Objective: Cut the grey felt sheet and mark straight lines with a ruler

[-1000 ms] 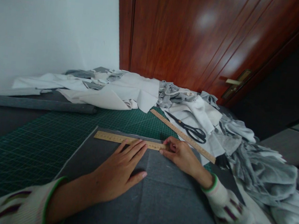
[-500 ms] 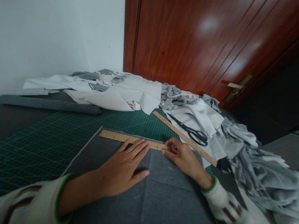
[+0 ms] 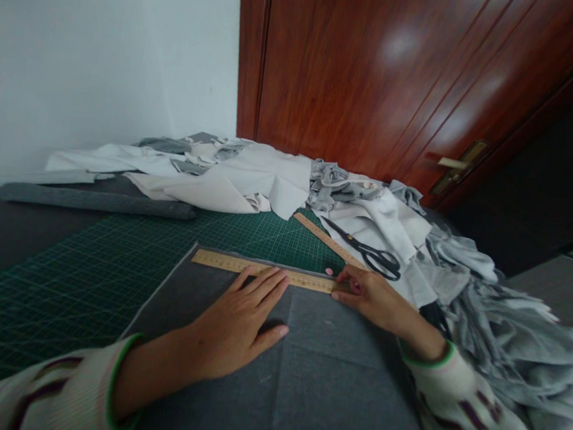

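Note:
A wooden ruler lies along the far edge of a dark grey cloth. My left hand rests flat, its fingertips pressing on the ruler's middle and its thumb spread over the cloth. At the ruler's right end my right hand is closed, thumb and index finger pinching that end; its other fingers are curled and partly hidden. Just left of the right index finger is a small pink piece, too small to name surely, by the cloth's far edge.
A green cutting mat lies under the cloth. Beyond it are black scissors, a second wooden ruler partly behind my right hand, a dark grey roll and heaped white fabric. Grey scraps pile up at right.
My right hand has slid right along the ruler to its end, and the small pink piece now shows beside it. My left hand and the ruler stay put.

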The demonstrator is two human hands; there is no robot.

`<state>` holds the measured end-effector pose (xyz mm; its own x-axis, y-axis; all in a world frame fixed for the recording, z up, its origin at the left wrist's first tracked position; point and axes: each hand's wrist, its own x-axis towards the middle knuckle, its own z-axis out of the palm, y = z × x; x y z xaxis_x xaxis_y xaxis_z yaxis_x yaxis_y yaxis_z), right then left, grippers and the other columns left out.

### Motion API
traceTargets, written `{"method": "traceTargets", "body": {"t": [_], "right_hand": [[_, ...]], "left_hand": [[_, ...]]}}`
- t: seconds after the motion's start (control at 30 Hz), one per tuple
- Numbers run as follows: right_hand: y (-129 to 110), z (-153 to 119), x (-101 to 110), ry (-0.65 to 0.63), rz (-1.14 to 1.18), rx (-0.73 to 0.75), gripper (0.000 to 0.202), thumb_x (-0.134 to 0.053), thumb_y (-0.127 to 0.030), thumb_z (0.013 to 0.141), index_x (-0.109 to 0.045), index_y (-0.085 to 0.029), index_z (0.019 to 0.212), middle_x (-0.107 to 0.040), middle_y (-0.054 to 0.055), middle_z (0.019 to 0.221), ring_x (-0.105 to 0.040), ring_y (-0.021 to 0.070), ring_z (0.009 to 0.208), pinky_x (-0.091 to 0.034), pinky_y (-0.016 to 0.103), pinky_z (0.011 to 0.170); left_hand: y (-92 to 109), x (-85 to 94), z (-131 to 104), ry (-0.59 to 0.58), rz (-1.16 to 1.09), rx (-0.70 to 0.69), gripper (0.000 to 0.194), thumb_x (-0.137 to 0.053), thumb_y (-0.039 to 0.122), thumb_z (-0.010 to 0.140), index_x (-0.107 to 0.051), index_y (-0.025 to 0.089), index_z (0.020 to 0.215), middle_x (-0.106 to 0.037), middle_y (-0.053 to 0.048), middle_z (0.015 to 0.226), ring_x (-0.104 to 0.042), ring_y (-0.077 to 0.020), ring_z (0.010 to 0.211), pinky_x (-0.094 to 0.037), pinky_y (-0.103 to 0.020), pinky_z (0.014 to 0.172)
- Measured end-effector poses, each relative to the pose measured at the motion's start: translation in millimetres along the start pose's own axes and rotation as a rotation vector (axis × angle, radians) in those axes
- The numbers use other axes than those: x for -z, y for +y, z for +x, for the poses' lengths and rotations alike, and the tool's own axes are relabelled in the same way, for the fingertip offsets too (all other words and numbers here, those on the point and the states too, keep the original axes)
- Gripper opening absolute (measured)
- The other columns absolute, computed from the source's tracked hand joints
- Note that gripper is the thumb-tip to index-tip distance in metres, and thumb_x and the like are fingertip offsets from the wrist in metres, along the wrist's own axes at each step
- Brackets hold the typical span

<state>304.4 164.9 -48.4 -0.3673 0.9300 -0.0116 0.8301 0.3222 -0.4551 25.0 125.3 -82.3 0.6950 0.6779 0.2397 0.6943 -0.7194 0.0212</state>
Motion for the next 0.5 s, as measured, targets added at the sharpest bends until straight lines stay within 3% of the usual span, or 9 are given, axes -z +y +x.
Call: {"method": "traceTargets", "body": {"t": [0.5], "right_hand": [[1.4,-2.4,7.3,-0.048,-0.066,-0.028,0.011,-0.064,-0.030,0.082,-0.061,-0.020,0.086,-0.054,-0.002,0.069,-0.052,0.0160,0.065,-0.036,0.029,0.058]], "left_hand": [[1.7,3.6,-1.5,-0.001,-0.034,0.010,0.063,-0.044,0.047,0.097,-0.035,0.009,0.146,-0.038,-0.014,0.152,-0.033,-0.0282,0.141,-0.029,-0.050,0.114]]}}
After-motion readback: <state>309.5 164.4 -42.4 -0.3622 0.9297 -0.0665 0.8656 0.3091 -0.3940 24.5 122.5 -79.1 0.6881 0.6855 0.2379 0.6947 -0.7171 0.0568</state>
